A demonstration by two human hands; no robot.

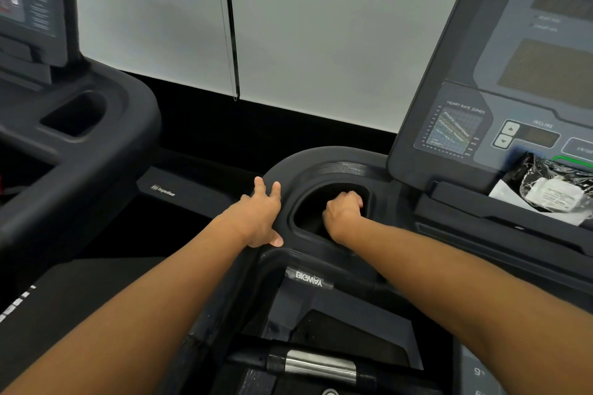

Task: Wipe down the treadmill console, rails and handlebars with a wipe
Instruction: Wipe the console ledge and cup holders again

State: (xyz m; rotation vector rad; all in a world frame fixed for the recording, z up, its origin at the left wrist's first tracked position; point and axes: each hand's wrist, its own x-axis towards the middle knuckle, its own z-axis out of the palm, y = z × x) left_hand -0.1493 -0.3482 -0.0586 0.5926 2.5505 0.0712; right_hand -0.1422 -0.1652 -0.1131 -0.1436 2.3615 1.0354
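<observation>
The treadmill console (500, 112) reads "HEART RATE ZONES" and "INCLINE"; a "BIGWAY" label (308, 278) sits below, upside down, and "impulse" marks the neighbouring machine (80, 138). The left hand (261, 218) rests spread on the cup holder's (330, 170) outer rim, fingers straight. The right hand (343, 210) is fisted inside the recess (any wipe there is hidden). A plastic packet (552, 189) lies on the console ledge.

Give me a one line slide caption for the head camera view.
Left hand braces on the treadmill's cup holder rim while the curled right hand reaches inside the recess.
</observation>
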